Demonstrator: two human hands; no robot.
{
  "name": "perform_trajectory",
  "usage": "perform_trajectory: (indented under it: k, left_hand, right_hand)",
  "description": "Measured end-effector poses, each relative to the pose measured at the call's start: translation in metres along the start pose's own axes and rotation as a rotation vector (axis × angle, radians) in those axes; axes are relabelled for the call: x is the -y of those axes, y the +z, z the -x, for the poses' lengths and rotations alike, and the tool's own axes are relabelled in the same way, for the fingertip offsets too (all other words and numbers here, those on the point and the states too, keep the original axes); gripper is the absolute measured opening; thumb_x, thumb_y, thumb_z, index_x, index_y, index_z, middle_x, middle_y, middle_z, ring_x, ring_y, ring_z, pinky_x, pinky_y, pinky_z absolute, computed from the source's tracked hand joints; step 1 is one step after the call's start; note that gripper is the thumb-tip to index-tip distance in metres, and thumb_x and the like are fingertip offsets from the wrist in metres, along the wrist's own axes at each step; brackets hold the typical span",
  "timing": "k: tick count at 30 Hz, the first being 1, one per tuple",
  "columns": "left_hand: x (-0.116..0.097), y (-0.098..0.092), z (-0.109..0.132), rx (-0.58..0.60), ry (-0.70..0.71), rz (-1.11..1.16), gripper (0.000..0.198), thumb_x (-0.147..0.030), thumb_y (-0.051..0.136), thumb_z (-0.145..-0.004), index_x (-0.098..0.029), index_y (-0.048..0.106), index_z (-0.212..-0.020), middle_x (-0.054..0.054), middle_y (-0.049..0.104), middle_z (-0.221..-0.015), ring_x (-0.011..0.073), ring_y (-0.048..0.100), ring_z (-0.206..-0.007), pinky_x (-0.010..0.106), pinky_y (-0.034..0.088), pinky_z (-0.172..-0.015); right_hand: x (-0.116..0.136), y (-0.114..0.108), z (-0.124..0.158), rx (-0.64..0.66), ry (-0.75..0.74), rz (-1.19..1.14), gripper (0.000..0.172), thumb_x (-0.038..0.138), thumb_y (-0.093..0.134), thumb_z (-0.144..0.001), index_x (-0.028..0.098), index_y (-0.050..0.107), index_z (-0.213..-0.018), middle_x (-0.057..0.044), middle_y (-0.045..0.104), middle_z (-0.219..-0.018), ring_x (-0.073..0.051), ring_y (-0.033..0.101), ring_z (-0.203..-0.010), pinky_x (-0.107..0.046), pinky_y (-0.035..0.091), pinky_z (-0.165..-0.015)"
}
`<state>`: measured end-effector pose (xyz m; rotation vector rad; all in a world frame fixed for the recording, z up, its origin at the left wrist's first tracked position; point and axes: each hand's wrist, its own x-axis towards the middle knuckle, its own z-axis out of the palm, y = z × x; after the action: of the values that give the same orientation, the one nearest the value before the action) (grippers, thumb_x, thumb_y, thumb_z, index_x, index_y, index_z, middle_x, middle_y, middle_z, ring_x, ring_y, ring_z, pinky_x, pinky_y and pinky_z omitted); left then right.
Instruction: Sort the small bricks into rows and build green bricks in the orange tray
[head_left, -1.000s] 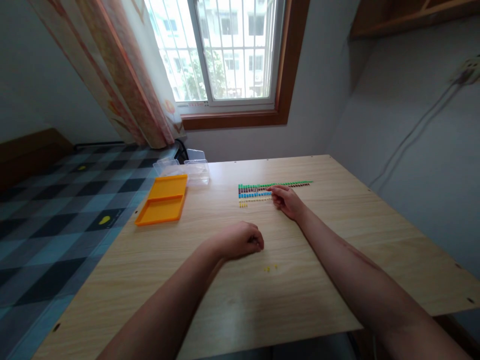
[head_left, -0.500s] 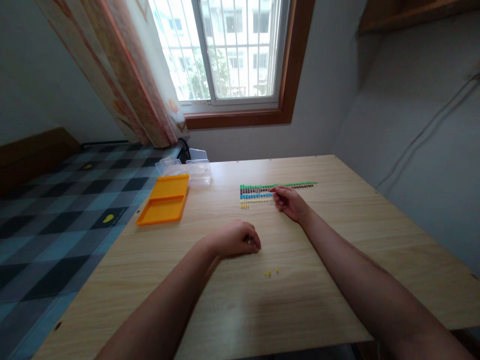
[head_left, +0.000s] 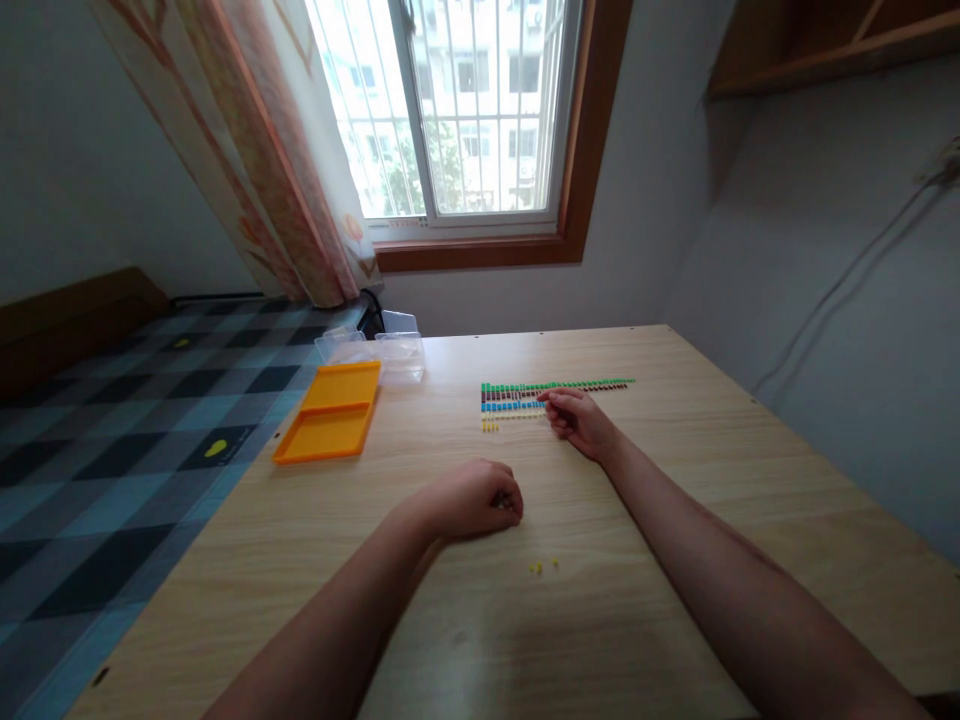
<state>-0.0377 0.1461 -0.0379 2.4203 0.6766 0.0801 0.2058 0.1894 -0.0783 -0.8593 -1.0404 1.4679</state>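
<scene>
Rows of tiny beads (head_left: pixel 525 392) lie in straight lines on the wooden table (head_left: pixel 675 480): green at the back, then dark brown, blue, pale yellow, and a short yellow row at the front. My right hand (head_left: pixel 579 420) rests at the right end of the shorter rows, fingers curled and pinched together at the beads. What it pinches is too small to see. My left hand (head_left: pixel 474 495) lies on the table nearer to me, closed in a loose fist. A few loose yellow beads (head_left: pixel 541 567) lie just in front of it.
An orange tray (head_left: pixel 330 425) sits open at the table's left edge, with clear plastic boxes (head_left: pixel 386 352) behind it. A bed with a checked blue cover (head_left: pixel 112 450) is left of the table. A window and curtain are behind, and walls close by on the right.
The view has tilted up slightly, so everything sits lower in the picture. Both hands stay where they were on the table.
</scene>
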Motion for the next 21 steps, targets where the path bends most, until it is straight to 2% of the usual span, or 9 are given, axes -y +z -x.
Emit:
perform_trajectory:
  k: [6,9,11,13,15,21]
  left_hand:
    - [0.006,0.008,-0.013,-0.354,-0.232,-0.127,0.021,-0.021,0.058,-0.088,-0.021,0.079,-0.089,0.005,0.072,-0.091,0.0172,0.064,-0.081,0.027,0.048,-0.075]
    - [0.012,0.010,-0.018,-0.428,-0.273,-0.161,0.022,-0.024,0.058,-0.091,-0.023,0.080,-0.093,0.005,0.072,-0.094,0.0182,0.065,-0.083,0.028,0.048,-0.077]
    - [0.016,0.011,-0.018,-0.462,-0.277,-0.149,0.021,-0.024,0.059,-0.091,-0.023,0.079,-0.096,0.005,0.073,-0.097,0.0185,0.066,-0.085,0.029,0.049,-0.080]
    - [0.021,0.009,-0.016,-0.521,-0.289,-0.122,0.021,-0.022,0.060,-0.090,-0.022,0.079,-0.098,0.005,0.074,-0.099,0.0180,0.066,-0.084,0.029,0.050,-0.081]
    - [0.026,0.006,-0.013,-0.610,-0.306,-0.088,0.020,-0.020,0.060,-0.089,-0.021,0.079,-0.097,0.005,0.074,-0.097,0.0172,0.066,-0.081,0.029,0.051,-0.080]
    - [0.044,-0.005,-0.007,-0.883,-0.406,0.022,0.018,-0.023,0.061,-0.089,-0.017,0.077,-0.092,0.006,0.074,-0.089,0.0162,0.063,-0.072,0.030,0.051,-0.075]
  right_hand:
    - [-0.006,0.002,0.000,0.015,-0.017,0.085,0.028,0.041,0.077,-0.071,0.017,0.074,-0.085,0.007,0.040,-0.053,-0.007,0.027,-0.046,-0.022,0.014,-0.042]
    - [-0.007,0.005,0.003,0.035,-0.044,0.193,0.025,0.039,0.076,-0.073,0.017,0.077,-0.085,0.006,0.042,-0.051,-0.008,0.030,-0.047,-0.022,0.019,-0.045]
    - [-0.006,0.008,0.005,0.065,-0.104,0.346,0.022,0.036,0.074,-0.074,0.018,0.079,-0.085,0.003,0.053,-0.055,-0.011,0.041,-0.053,-0.023,0.029,-0.049]
    - [-0.004,0.010,0.007,0.125,-0.179,0.514,0.019,0.034,0.071,-0.075,0.019,0.080,-0.082,-0.001,0.066,-0.067,-0.015,0.053,-0.064,-0.026,0.039,-0.059]
    - [-0.002,0.012,0.009,0.206,-0.240,0.645,0.016,0.032,0.070,-0.075,0.020,0.080,-0.080,-0.004,0.072,-0.076,-0.018,0.060,-0.073,-0.029,0.043,-0.068]
    - [-0.003,0.021,0.020,0.404,-0.344,0.960,0.016,0.022,0.067,-0.080,0.021,0.083,-0.085,-0.002,0.065,-0.066,-0.014,0.054,-0.062,-0.025,0.039,-0.059]
